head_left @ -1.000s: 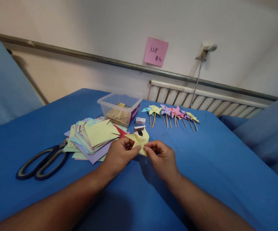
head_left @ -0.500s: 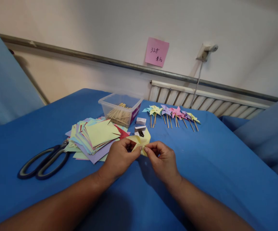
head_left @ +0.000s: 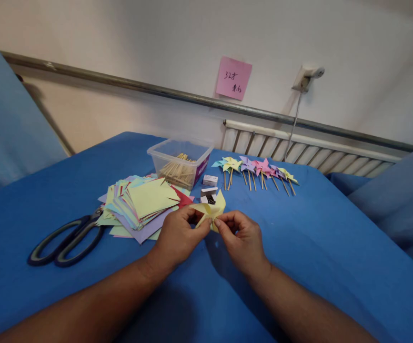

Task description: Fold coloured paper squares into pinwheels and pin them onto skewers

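A yellow paper piece (head_left: 211, 209), folded into pinwheel flaps, is pinched between both hands just above the blue table cover (head_left: 327, 247). My left hand (head_left: 177, 236) grips its left side with thumb and fingers closed. My right hand (head_left: 240, 238) pinches its lower right edge. A stack of cut coloured paper squares (head_left: 142, 202) lies just left of the hands. A clear plastic box of wooden sticks (head_left: 179, 162) stands behind the stack.
Black-handled scissors (head_left: 66, 236) lie at the left of the paper stack. A row of finished paper pinwheels on sticks (head_left: 254, 169) lies at the back. Two small white boxes (head_left: 209, 186) sit behind the yellow paper. A radiator (head_left: 299, 147) and a pink note (head_left: 234, 78) are on the wall.
The yellow paper's flaps have been drawn closer together between the fingers and its upper tip now stands more upright. Both hands stay in almost the same place.
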Demonstrator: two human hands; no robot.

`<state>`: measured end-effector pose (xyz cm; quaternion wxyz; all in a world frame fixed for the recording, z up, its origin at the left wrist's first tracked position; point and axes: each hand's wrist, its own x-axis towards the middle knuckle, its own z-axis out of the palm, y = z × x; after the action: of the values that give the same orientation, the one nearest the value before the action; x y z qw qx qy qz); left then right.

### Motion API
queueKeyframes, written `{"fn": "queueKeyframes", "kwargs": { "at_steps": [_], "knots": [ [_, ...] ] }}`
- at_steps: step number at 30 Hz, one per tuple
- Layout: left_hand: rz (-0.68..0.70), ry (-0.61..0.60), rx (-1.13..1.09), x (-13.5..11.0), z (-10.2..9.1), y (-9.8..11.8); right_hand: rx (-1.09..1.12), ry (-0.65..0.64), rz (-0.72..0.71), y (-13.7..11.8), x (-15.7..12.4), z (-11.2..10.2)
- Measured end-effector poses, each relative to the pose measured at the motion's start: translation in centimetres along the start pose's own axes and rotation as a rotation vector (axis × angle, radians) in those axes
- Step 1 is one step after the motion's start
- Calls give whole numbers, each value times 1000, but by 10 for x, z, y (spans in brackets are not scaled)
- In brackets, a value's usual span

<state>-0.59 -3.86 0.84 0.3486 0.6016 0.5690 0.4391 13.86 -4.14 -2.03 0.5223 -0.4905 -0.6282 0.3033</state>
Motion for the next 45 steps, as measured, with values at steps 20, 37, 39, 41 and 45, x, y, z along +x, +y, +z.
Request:
{"fn": "queueKeyframes", "kwargs": {
  "at_steps": [20,37,39,41,45],
  "knots": [
    [-25,-14,-6,1,0,-5,18,9,0,1,0,0],
    [267,57,299,-2,-2,-8,61,4,32,0,0,2],
    [267,51,319,-2,-2,-8,102,-5,75,0,0,2],
    [272,49,335,-2,-2,-7,157,-23,126,-1,0,3],
    [277,36,356,-2,-2,-5,239,-40,192,-3,1,4]
  ]
}}
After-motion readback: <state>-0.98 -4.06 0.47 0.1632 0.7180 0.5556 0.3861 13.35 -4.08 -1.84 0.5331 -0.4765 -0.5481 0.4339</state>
